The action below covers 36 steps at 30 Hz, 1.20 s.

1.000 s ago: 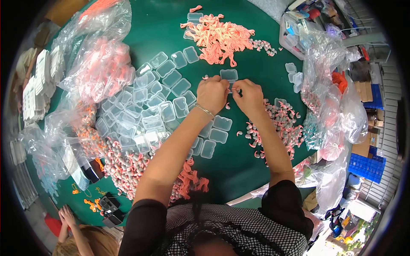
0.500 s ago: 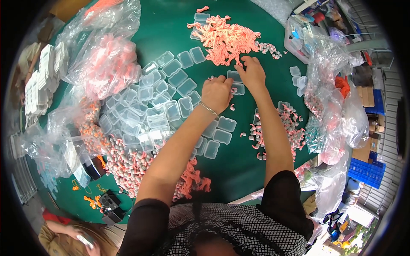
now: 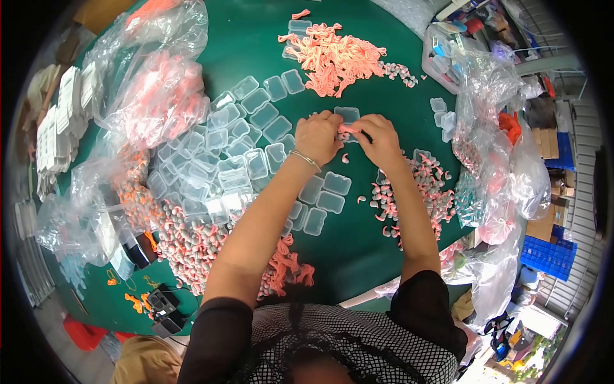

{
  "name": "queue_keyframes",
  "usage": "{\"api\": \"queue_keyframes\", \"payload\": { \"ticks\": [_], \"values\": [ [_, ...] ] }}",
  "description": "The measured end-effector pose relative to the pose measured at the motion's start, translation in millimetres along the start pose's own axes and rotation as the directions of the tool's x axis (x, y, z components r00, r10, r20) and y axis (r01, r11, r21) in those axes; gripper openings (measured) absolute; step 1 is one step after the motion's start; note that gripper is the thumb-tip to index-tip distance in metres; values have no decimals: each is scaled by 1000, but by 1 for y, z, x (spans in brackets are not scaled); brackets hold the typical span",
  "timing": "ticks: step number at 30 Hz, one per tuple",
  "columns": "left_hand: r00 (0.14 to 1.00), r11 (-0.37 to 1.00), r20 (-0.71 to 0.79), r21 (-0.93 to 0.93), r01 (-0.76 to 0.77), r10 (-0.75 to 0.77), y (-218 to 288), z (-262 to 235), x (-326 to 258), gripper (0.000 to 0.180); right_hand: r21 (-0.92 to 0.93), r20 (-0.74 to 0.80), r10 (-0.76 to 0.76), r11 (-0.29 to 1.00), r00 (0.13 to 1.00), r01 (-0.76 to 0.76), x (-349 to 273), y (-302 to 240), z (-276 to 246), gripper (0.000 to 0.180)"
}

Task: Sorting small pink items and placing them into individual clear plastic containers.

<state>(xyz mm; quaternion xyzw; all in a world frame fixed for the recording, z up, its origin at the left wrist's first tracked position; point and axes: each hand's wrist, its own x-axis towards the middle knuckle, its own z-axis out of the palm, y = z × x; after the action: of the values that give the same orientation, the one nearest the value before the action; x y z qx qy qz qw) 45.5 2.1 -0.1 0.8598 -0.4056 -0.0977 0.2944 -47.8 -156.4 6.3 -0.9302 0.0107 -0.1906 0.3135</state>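
Over an open clear plastic box [image 3: 346,114] in the middle of the table, my two hands meet. A small hank of pink cord [image 3: 347,130] lies between them, pinched by the closed fingers of my right hand [image 3: 380,139]. My left hand [image 3: 318,138] is curled at the left side of the box; its fingertips are partly hidden, and what they grip cannot be made out. One loose pink-and-grey curved piece [image 3: 345,158] rests just below the hands. Beyond them is a heap of pink cord hanks [image 3: 342,57], with a small cluster of grey-and-pink pieces [image 3: 400,72] at its right.
Many clear boxes [image 3: 256,101] are spread to the left. Pink-and-grey pieces lie in a large pile [image 3: 192,246] at lower left and a smaller one [image 3: 430,192] beside my right forearm. Plastic bags [image 3: 166,96] bulge at far left; a clear bin [image 3: 441,64] stands at far right.
My right hand has drawn back from the cord heap toward the box, bringing a pink hank. My left hand has shifted slightly left. The person at lower left has mostly moved out of view.
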Motion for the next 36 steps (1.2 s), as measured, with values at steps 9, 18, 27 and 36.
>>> {"api": "queue_keyframes", "payload": {
  "ticks": [9,18,27,36],
  "values": [
    [1000,999,-6,32,-29,29,0,0,0,45,-265,-52,-50,964,997,34,21,13,9,29],
    [969,985,-176,63,-162,171,-2,5,0,37,98,28,2,995,1000,-5,4,5,-12,30],
    [939,946,-124,-4,-323,320,-10,2,7,19,160,42,47,986,998,-53,-12,1,4,31],
    [880,956,-375,84,-281,291,-9,-95,-24,15,457,27,-22,889,999,7,38,-44,17,29]
  ]
}}
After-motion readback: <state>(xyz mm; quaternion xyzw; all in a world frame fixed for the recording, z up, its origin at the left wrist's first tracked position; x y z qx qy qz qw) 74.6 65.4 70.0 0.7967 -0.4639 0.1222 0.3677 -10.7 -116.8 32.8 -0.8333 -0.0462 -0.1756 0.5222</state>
